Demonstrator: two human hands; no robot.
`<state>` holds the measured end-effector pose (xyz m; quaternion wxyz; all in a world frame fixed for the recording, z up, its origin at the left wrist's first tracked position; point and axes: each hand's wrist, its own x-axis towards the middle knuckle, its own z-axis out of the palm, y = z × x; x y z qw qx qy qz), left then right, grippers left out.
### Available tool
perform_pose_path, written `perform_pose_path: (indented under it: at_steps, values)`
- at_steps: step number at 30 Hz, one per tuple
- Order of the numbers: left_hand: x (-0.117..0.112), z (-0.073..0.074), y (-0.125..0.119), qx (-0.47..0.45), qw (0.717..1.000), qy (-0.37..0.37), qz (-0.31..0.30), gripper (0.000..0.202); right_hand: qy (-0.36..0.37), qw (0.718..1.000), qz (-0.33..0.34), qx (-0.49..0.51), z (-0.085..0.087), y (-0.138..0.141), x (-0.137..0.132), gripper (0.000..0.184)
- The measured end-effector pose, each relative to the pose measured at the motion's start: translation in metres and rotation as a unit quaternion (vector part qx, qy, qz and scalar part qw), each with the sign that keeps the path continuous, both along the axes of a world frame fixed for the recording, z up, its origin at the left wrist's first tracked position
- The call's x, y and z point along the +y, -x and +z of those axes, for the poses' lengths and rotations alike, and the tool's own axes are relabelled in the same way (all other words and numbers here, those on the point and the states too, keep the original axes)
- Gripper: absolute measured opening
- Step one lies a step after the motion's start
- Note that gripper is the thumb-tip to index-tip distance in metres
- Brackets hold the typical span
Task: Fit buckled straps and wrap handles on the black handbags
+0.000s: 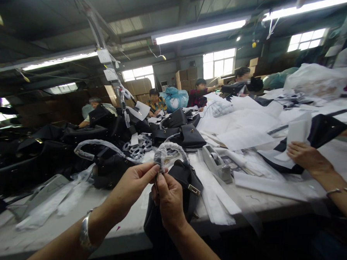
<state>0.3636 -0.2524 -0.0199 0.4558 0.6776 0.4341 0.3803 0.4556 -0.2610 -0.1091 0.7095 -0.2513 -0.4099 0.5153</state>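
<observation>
A black handbag (185, 177) with a gold clasp sits at the table's front edge, partly hanging over it. Its arched handle (175, 146) is wrapped in clear plastic film. At the near end of that handle, my left hand (136, 182) pinches the wrapped part between thumb and fingers. Just below and to the right, my right hand (168, 199) is closed at the handle's base, where the fingers hide the exact spot they grip. Another black handbag (109, 167) with a film-wrapped handle lies to the left of my hands.
A grey tape dispenser (216, 163) stands right of the bag, near white paper strips (216, 202). More black bags (44, 150) are piled at left. White sheets (243, 122) cover the table's right. A co-worker's hand (308, 156) holds white paper and black material there.
</observation>
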Motion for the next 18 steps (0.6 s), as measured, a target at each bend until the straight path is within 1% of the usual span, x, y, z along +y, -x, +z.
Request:
perform_pose_path:
  at_steps: [2, 5, 10, 13, 16, 17, 18]
  values:
    - [-0.002, -0.002, 0.002, 0.021, 1.0, -0.02, -0.005, 0.029, -0.009, 1.0, -0.001, -0.01, 0.0, 0.001, -0.001, 0.043]
    - [-0.003, -0.001, 0.004, 0.034, 0.999, -0.038, -0.001, 0.028, -0.025, 0.999, -0.004, -0.037, 0.002, -0.001, -0.003, 0.038]
    - [-0.002, 0.002, 0.006, 0.021, 0.999, -0.025, 0.008, 0.032, -0.064, 0.99, 0.033, -0.121, -0.001, -0.011, -0.01, 0.029]
    - [-0.001, 0.0, 0.006, 0.021, 0.999, -0.031, 0.009, 0.03, -0.041, 0.991, 0.03, -0.123, -0.005, -0.014, -0.012, 0.027]
    - [0.0, -0.004, 0.006, 0.027, 0.999, -0.022, -0.02, 0.03, -0.019, 0.994, 0.005, -0.11, -0.009, -0.013, -0.011, 0.023]
    - [0.0, -0.005, 0.006, 0.024, 0.999, -0.015, -0.027, 0.03, -0.012, 0.995, 0.001, -0.098, -0.009, -0.013, -0.01, 0.023]
    - [-0.001, -0.007, 0.006, 0.018, 0.999, -0.01, -0.03, 0.031, -0.005, 0.997, 0.003, -0.082, -0.01, -0.012, -0.009, 0.028]
